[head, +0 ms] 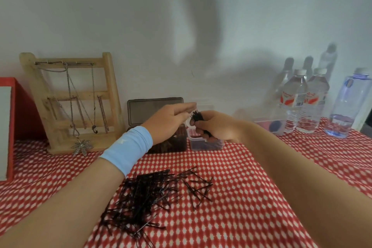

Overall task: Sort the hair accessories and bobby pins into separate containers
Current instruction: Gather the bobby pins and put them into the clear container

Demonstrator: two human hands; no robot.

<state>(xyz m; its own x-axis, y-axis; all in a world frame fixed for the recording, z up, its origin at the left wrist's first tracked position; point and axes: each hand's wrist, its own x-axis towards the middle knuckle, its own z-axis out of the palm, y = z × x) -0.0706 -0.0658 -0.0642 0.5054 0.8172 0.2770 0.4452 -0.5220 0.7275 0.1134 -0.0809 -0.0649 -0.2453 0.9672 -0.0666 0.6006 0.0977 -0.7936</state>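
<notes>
In the head view, my right grip (215, 127) sits just right of the frame's centre. Its fingers are curled round a tight bundle of black bobby pins (198, 116), whose ends stick up out of my fist. My left grip (169, 124), with a pale blue wristband (128, 147) behind it, reaches in from the left. Its fingers are stretched out straight and hold nothing, and their tips are close to the top of the bundle. I cannot tell whether they touch it.

Both grips hover over two small containers at the back of the table. Under the left one is a dark tinted box (171, 144) with its lid (155, 109) standing open. Just beside it, under the right one, is a clear box (207, 144) with dark things inside.

A big loose pile of bobby pins (145, 197) lies on the red-and-white tablecloth (251, 197) at lower centre, between my forearms.

At the left of the frame a wooden jewellery stand (74, 102) leans on the wall, hung with chains and a leaf pendant (82, 147). A red box (18, 119) stands at the far left edge. At the right are two water bottles (296, 102) with red-and-white labels too blurred to read, and a large clear bottle (350, 104).
</notes>
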